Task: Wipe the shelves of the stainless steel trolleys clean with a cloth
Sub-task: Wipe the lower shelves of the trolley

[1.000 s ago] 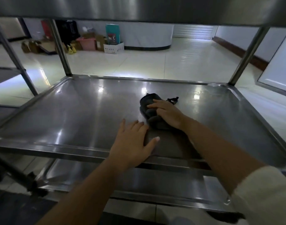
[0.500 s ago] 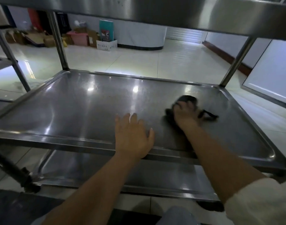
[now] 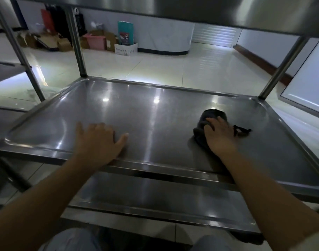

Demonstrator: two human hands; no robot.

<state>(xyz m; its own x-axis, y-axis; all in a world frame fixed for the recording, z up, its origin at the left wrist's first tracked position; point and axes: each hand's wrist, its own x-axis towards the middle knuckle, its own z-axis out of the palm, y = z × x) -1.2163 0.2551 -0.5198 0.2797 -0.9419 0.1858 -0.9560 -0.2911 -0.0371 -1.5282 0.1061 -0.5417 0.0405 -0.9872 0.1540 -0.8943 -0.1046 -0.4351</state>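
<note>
Your right hand [image 3: 219,136] is flat over the cloth [image 3: 207,122], fingers spread and pressing it down onto the middle shelf [image 3: 137,113], toward the right side and well short of the back rim. The dark cloth is bunched under your palm, with a stringy tail [image 3: 243,131] trailing out to the right. Your left hand [image 3: 99,140] is open too, fingers splayed, palm planted near the front edge, bracing the trolley.

That looks like a wiping stroke in hand. Keep the palm weight even so the wad doesn't roll; a bunched cloth cleans only a narrow track, so flattening it out would cover more steel per pass. Overlap your lanes, and run right into the raised rim and the right corners, where grime tends to sit. Mind that tail so it doesn't catch on the post [image 3: 280,69]. Keep the left hand firm, since the trolley may roll. The lower shelf [image 3: 155,194] waits below.
</note>
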